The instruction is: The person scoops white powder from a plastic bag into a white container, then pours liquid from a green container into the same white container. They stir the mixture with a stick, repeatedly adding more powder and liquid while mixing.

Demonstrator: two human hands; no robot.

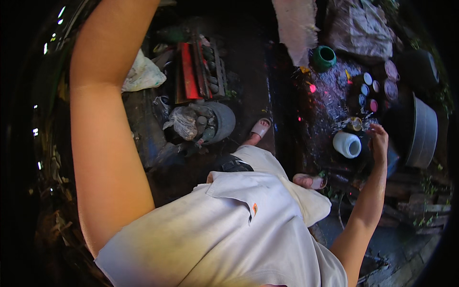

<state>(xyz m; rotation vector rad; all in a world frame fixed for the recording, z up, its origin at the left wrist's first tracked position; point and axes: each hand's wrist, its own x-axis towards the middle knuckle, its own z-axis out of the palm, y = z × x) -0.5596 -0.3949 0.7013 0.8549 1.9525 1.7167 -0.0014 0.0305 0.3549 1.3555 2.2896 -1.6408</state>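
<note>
My left arm reaches up past the top edge, so that hand is out of view. At the right, my right hand (377, 139) has its fingers loosely curled and apart, holding nothing visible. It hovers beside a white open-mouthed jar (345, 143) and a small yellowish container (355, 124); whether it touches either I cannot tell. Above these, several round cans or lids (390, 89) and a green jar (323, 59) sit on a dark, wet, paint-spattered surface (327, 95).
A large grey tub (422, 131) is at the right edge, a crumpled sack (358, 28) behind. Left of my feet are a grey bucket (221, 122) with bagged items, red and dark boards (187, 71), and a whitish bag (143, 74). A ragged pale piece (294, 26) hangs at the top.
</note>
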